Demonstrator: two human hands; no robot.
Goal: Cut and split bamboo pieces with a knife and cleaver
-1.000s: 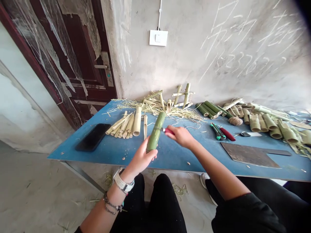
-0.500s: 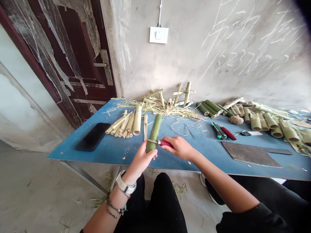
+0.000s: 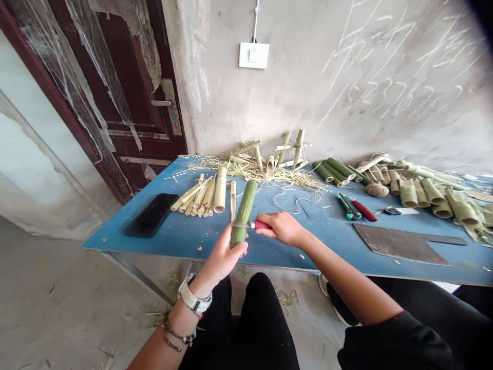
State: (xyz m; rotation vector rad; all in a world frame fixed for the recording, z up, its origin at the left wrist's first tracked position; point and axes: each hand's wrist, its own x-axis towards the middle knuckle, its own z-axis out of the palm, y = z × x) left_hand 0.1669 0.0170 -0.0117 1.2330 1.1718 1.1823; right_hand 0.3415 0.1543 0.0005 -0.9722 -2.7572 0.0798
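My left hand [image 3: 221,254] grips a green bamboo tube [image 3: 244,213] near its lower end, holding it tilted above the blue table [image 3: 115,241]. My right hand [image 3: 281,228] is closed around a red-handled knife [image 3: 260,224]. The knife's thin blade lies across the front of the tube, touching its green skin. Its far edge is hidden behind the tube. Both hands are close together over the table's front edge.
A black phone [image 3: 152,215] and cut bamboo strips [image 3: 196,194] lie left. Straw shavings [image 3: 254,173] and a twine ball [image 3: 377,190] lie behind. Green-handled tools [image 3: 348,206], a cleaver [image 3: 400,244] and bamboo cups [image 3: 431,192] lie right. A door stands left.
The tube has swung from leaning right to nearly upright. The knife and my right hand have dropped lower along it since a second ago. The view has shifted slightly.
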